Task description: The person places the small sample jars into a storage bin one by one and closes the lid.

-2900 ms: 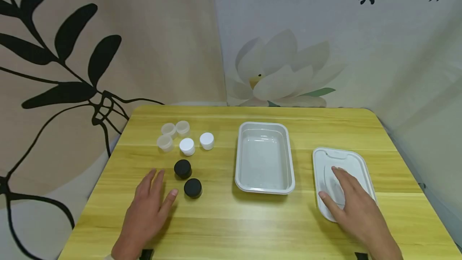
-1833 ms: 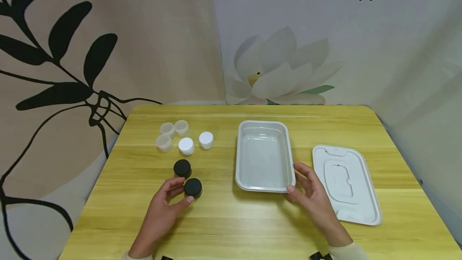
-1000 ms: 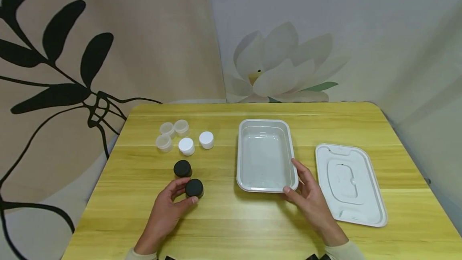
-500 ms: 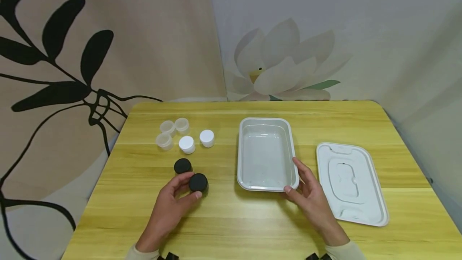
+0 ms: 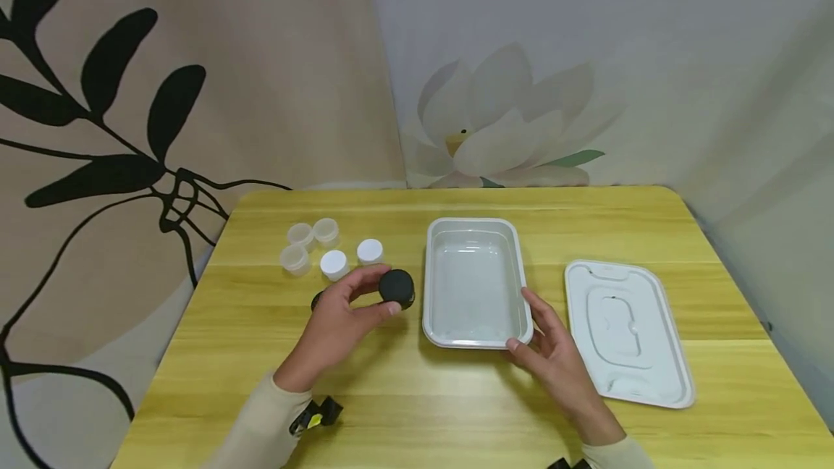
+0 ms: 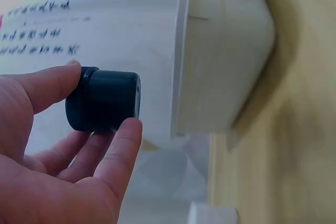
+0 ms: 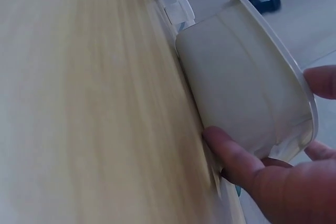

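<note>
My left hand (image 5: pixel 339 324) pinches a small black lidded jar (image 5: pixel 396 288) between thumb and fingers, raised above the table just left of the white plastic box (image 5: pixel 478 339). In the left wrist view the black jar (image 6: pixel 107 98) lies sideways across the picture, fingertips at its base and thumb at its lid end. My right hand (image 5: pixel 560 364) holds the box by its near right corner, thumb at the rim and fingers along the side wall. The box is open on top and bare inside. A second black jar (image 5: pixel 316 301) is mostly hidden behind my left hand.
Two white-lidded jars (image 5: pixel 334 264) and several translucent jars (image 5: pixel 295 259) stand at the back left of the wooden table (image 5: pixel 417 411). The white lid (image 5: pixel 628 335) lies flat to the right of the box. A printed curtain (image 5: pixel 293 71) hangs behind the table.
The right hand has gone from over the lid to the box corner. My left hand has taken hold of the nearer black jar, lifted it and carried it right, towards the box.
</note>
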Demonstrator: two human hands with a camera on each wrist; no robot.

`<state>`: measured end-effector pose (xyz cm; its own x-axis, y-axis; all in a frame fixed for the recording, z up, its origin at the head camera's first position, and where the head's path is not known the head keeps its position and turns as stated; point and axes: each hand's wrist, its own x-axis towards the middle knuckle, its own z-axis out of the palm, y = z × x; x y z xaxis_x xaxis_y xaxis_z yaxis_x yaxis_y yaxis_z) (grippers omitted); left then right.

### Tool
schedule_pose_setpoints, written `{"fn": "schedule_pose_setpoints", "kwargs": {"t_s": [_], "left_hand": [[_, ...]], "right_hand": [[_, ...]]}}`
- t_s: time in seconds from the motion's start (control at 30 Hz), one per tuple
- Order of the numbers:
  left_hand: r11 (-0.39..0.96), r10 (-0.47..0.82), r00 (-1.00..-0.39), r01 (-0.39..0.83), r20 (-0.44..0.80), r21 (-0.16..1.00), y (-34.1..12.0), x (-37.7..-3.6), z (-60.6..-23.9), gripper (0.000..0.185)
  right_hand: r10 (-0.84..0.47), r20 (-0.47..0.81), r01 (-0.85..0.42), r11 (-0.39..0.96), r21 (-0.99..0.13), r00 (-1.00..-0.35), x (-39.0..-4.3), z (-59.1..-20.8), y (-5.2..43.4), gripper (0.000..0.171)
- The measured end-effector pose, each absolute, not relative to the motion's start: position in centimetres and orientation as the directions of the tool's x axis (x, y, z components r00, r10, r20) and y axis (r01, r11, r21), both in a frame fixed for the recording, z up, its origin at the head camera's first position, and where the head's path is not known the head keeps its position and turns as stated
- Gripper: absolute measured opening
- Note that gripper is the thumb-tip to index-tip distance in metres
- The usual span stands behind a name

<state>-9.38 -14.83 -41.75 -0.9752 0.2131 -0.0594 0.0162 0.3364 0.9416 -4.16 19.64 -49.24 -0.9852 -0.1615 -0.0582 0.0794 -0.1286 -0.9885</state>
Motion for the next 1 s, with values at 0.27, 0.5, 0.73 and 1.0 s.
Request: {"fn": "schedule_pose_setpoints", "kwargs": {"t_s": [0.27, 0.5, 0.73, 1.0], "left_hand": [[0.36, 0.338, -0.938, 0.054, -0.077, 0.931, -11.1, -14.4, -41.1, 0.052], [0.364, 0.404, -0.909, 0.06, -0.1, 0.93, -8.1, -17.4, -41.6, 0.053], [0.386, 0.43, -0.896, 0.073, -0.109, 0.92, -5.4, -19.1, -41.8, 0.053], [0.403, 0.465, -0.875, 0.071, -0.137, 0.912, -3.0, -20.0, -42.8, 0.053]], "right_hand": [[-0.151, -0.067, 0.084, -0.104, -0.991, -0.986, -4.2, -49.3, 19.6, 0.085], [-0.15, -0.068, 0.084, -0.102, -0.991, -0.986, -4.4, -49.1, 19.8, 0.084], [-0.145, -0.062, 0.074, -0.076, -0.994, -0.988, -4.6, -48.4, 19.7, 0.083], [-0.151, -0.087, 0.099, -0.07, -0.993, -0.985, -4.3, -48.2, 19.5, 0.083]]}}
